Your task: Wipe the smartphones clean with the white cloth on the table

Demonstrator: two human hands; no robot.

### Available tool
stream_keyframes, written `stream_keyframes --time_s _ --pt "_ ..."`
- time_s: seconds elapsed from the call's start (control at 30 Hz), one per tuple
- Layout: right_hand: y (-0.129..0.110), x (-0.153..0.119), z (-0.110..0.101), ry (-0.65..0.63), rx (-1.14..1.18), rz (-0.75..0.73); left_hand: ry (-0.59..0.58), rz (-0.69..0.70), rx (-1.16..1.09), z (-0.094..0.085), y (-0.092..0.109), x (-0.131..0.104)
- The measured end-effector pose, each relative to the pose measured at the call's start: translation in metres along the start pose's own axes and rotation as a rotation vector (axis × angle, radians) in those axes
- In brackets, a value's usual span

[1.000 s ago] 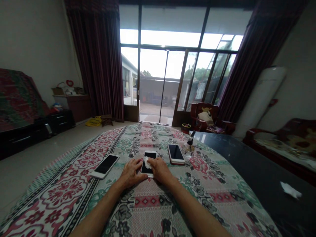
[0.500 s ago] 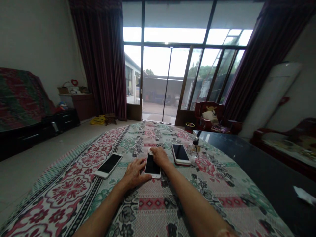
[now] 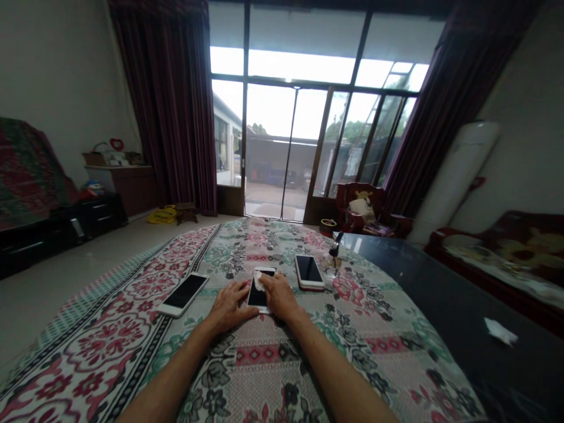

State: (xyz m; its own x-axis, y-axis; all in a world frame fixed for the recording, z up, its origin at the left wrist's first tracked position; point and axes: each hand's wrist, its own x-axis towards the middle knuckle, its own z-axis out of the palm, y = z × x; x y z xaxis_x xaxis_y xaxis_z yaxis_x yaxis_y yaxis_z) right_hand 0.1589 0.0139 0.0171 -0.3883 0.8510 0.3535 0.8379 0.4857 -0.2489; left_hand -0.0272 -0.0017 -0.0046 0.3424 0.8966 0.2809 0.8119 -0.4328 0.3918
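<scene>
A white smartphone (image 3: 256,298) with a dark screen lies face up on the table between my hands. My left hand (image 3: 229,305) rests at its left edge, fingers spread, thumb along the lower edge. Fingers closed, my right hand (image 3: 278,294) presses a small white tissue (image 3: 259,281) against the upper part of the screen. Another white smartphone (image 3: 184,294) lies face up on the left, apart from the hands. To the right, a third smartphone (image 3: 309,270) lies face up, with a reddish edge showing under it.
A patterned cloth (image 3: 264,382) covers the table. Beyond the third phone stands a small clear bottle (image 3: 332,264) with a dark brush-like top. A dark glossy table (image 3: 432,299) adjoins on the right, bearing a crumpled white tissue (image 3: 501,332).
My right hand has slid the tissue down from the phone's top edge onto the screen. My left hand stays at the phone's left edge. The whole view has shifted slightly.
</scene>
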Motion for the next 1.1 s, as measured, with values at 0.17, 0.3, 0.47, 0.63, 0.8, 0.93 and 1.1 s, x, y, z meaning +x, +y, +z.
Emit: stream_keyframes --time_s 0.17,0.3,0.47,0.63,0.8,0.93,1.1 --pt "-0.011 -0.018 -0.006 0.019 -0.016 0.016 0.004 -0.038 0.002 0.002 -0.001 0.001" --pt "-0.018 -0.031 -0.006 0.026 0.003 0.01 0.014 -0.045 0.017 -0.001 0.005 -0.002" --pt "-0.023 -0.04 -0.005 0.028 0.025 0.049 0.08 -0.017 0.003 0.0 0.006 -0.006" --pt "-0.027 -0.044 -0.006 0.029 0.037 0.078 0.062 -0.012 -0.001 0.001 0.001 -0.006" --pt "-0.032 -0.048 -0.009 0.014 0.051 0.115 0.019 -0.03 0.016 -0.001 0.0 -0.005" --pt "-0.03 -0.043 -0.01 0.001 0.064 0.116 0.02 -0.03 -0.001 0.001 -0.001 -0.005" --pt "-0.021 -0.026 -0.006 -0.008 0.059 0.153 0.036 -0.009 -0.008 0.007 -0.008 -0.006"
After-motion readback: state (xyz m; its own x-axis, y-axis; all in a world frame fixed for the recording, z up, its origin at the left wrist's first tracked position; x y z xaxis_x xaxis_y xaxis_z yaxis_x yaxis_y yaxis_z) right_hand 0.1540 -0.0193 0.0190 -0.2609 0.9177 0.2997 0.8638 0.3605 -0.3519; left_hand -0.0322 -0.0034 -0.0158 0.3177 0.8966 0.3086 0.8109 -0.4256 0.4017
